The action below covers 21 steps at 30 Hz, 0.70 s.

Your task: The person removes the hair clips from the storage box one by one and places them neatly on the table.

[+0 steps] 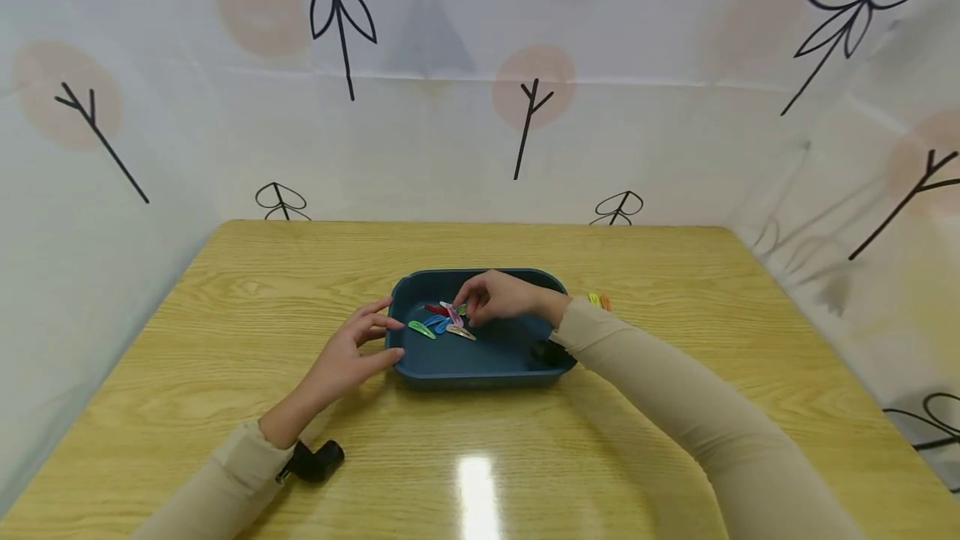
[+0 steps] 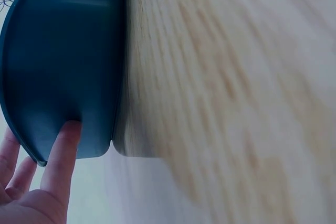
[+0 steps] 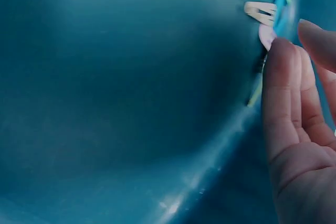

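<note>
Several colourful snap hair clips lie loosely heaped in the left half of a dark blue-green tray [image 1: 480,375]. Among them are a green clip [image 1: 422,329], a beige clip [image 3: 260,11], a pink clip [image 1: 452,314] and blue ones. My right hand [image 1: 501,297] reaches down over the pile, fingertips right at the pink clip. A gap shows between its thumb and index finger in the right wrist view. Against the tray's left end rests my left hand [image 1: 352,348], with its thumb [image 2: 67,135] on the outer wall and other fingers at the rim.
Just past the tray's right end, a yellow clip [image 1: 594,299] and an orange clip [image 1: 606,302] lie on the wooden table [image 1: 225,340], partly behind the right forearm. A patterned cloth [image 1: 450,140] hangs behind the table. Black wrist cameras sit on both wrists.
</note>
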Available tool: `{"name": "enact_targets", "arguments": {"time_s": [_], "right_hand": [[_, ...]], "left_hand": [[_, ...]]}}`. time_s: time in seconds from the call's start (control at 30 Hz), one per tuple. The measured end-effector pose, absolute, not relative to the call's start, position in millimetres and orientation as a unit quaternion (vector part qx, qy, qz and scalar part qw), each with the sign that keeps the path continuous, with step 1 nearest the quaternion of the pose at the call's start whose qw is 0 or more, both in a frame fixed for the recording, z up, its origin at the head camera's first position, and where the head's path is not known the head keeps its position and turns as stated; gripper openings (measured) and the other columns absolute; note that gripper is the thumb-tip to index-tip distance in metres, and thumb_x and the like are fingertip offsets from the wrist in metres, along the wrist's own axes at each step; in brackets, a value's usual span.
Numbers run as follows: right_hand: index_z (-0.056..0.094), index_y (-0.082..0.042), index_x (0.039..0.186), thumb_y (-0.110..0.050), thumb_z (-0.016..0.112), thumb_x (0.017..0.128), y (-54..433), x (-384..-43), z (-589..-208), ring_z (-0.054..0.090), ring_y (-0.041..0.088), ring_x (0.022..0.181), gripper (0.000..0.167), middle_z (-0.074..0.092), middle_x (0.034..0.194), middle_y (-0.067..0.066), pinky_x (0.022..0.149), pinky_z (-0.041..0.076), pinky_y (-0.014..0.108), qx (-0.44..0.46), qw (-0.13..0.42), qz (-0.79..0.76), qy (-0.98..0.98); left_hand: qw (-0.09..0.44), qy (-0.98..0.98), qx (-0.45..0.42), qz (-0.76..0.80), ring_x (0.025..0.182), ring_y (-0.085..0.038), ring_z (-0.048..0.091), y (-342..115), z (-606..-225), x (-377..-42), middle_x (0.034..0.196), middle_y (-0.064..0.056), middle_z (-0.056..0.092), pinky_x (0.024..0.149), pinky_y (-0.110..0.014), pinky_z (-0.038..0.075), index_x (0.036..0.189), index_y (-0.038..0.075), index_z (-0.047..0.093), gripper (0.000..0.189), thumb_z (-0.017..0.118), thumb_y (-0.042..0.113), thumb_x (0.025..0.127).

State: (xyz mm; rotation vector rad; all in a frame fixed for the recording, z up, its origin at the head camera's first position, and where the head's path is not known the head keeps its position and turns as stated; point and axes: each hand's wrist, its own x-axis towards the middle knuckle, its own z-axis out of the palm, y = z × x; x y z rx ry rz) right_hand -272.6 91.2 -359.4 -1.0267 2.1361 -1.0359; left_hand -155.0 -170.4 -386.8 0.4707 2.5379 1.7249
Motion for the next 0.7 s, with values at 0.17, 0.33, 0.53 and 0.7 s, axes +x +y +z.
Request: {"name": "enact_targets", "arguments": {"time_s": [0.17, 0.33, 0.53, 0.7], "right_hand": [[0.062, 0.004, 0.108, 0.005, 0.065, 0.082, 86, -274, -368, 0.057, 0.011, 0.073, 0.027, 0.061, 0.085, 0.007, 0.069, 0.05, 0.024, -0.41, 0.272, -0.342, 0.801], [0.064, 0.0, 0.105, 0.002, 0.069, 0.08, 82, -274, -374, 0.054, 0.009, 0.073, 0.026, 0.059, 0.083, 0.002, 0.068, 0.048, 0.022, -0.416, 0.263, -0.311, 0.813], [0.065, -0.002, 0.105, 0.002, 0.069, 0.08, 81, -273, -373, 0.052, 0.01, 0.071, 0.026, 0.057, 0.081, 0.002, 0.065, 0.047, 0.021, -0.411, 0.257, -0.301, 0.821], [0.064, -0.001, 0.108, 0.002, 0.068, 0.081, 82, -273, -373, 0.052, 0.009, 0.069, 0.027, 0.057, 0.078, 0.0, 0.063, 0.046, 0.021, -0.414, 0.255, -0.293, 0.823]], "left_hand": [[0.02, 0.818, 0.15, 0.556, 0.116, -0.04, 0.047, -171, -387, -154, 0.146, -0.009, 0.031, 0.089, -0.047, 0.046, 0.112, -0.001, 0.06, 0.033, 0.071, 0.011, 0.083], [0.019, 0.814, 0.153, 0.56, 0.115, -0.04, 0.048, -171, -387, -154, 0.146, -0.009, 0.032, 0.088, -0.046, 0.047, 0.112, -0.002, 0.06, 0.033, 0.07, 0.01, 0.083], [0.017, 0.817, 0.153, 0.555, 0.115, -0.039, 0.049, -170, -387, -154, 0.146, -0.008, 0.032, 0.087, -0.045, 0.048, 0.112, -0.001, 0.06, 0.032, 0.071, 0.011, 0.083], [0.017, 0.817, 0.155, 0.554, 0.115, -0.039, 0.048, -170, -387, -154, 0.146, -0.009, 0.032, 0.087, -0.045, 0.048, 0.112, -0.001, 0.06, 0.032, 0.07, 0.01, 0.083]]}}
